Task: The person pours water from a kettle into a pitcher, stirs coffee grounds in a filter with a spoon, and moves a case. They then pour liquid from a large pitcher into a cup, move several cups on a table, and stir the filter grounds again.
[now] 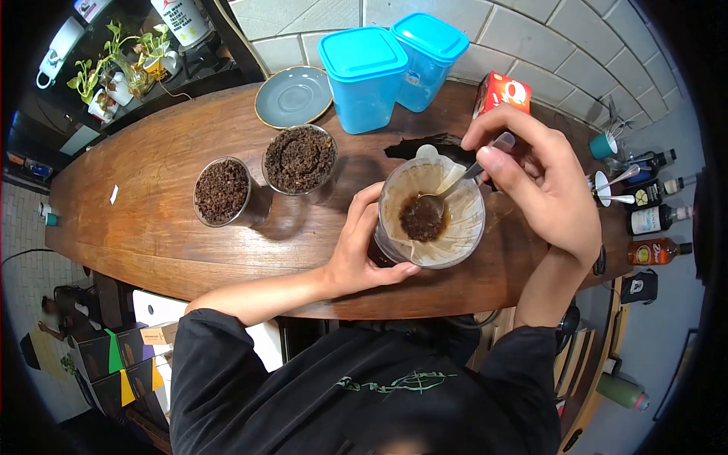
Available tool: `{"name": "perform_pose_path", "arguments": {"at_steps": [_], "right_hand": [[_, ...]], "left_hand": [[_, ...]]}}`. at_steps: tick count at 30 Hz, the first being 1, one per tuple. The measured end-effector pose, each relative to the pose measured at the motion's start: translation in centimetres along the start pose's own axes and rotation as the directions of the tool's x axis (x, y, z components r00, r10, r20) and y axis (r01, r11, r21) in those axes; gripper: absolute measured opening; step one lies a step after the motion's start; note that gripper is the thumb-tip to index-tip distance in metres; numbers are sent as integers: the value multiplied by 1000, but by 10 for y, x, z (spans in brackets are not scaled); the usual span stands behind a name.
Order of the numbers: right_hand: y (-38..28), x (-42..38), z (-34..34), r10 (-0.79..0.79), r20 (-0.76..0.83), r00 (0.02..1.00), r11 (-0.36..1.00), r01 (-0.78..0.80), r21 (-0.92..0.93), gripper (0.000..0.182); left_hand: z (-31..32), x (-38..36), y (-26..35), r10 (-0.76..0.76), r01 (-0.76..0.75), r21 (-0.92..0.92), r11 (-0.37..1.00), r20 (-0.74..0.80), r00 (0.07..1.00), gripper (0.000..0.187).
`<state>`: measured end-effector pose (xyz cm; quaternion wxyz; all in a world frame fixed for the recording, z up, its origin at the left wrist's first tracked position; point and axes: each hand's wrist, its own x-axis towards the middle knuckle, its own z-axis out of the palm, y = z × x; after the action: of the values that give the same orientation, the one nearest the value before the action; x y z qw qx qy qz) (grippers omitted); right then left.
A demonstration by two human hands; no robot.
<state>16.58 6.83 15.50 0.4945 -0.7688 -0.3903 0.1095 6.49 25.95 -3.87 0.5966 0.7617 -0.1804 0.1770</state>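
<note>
My left hand is wrapped round the near left side of a clear coffee dripper, steadying it. A stained paper filter lines the dripper, with wet brown coffee grounds at its bottom. Between thumb and forefinger, my right hand pinches the handle of a metal spoon. The spoon slants down into the filter, and its bowl touches the grounds. What stands beneath the dripper is mostly hidden.
Left of the dripper stand two glasses, a taller one and another, filled with dark crumbly grounds. Behind are a grey saucer, two blue-lidded containers and a red box. Several bottles line the right.
</note>
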Motion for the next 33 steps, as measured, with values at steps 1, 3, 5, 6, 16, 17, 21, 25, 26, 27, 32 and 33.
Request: {"name": "perform_pose_path", "arguments": {"at_steps": [1,3,5,6,16,17,21,25,26,27,32,33], "right_hand": [[0,-3,-1,87,-23,996,993,-88,-83,17],[-1,-9,-1,216,-75,973,965,-225,-136,19],[1,-15,1,205,-134,970,963,-224,-151,22],[3,-18,2,192,-190,963,962,-223,-158,27],[-3,-150,-6,-394,20,919,913,394,-108,18],[-7,-142,-3,-286,338,897,956,292,34,18],[41,-154,59,100,618,780,962,-234,139,17],[92,-182,105,452,572,685,879,-453,-151,24],[97,-190,111,405,564,720,896,-434,-89,24],[99,-197,113,405,565,719,896,-436,-88,24],[135,-247,122,471,375,799,882,-437,-177,24],[136,-246,120,530,341,776,848,-496,-189,31]], "left_hand": [[-1,0,2,3,-3,-4,1000,1,1000,88],[-2,3,4,23,-23,27,999,2,1000,87],[-3,3,4,35,-35,36,999,3,999,87],[-3,2,4,39,-39,52,998,4,999,88],[-1,-6,1,-41,38,-61,997,-41,998,102],[-3,-4,0,34,-33,17,999,-40,999,107],[4,-6,-10,222,-220,35,975,-235,946,99],[-3,-6,3,485,-427,238,872,-301,821,94],[-3,-7,6,586,-512,291,808,-303,752,93],[3,-10,14,635,-544,332,771,-340,693,89],[41,-33,36,654,-642,155,751,-310,690,67],[48,-41,34,637,-637,96,765,-264,725,61]]}}
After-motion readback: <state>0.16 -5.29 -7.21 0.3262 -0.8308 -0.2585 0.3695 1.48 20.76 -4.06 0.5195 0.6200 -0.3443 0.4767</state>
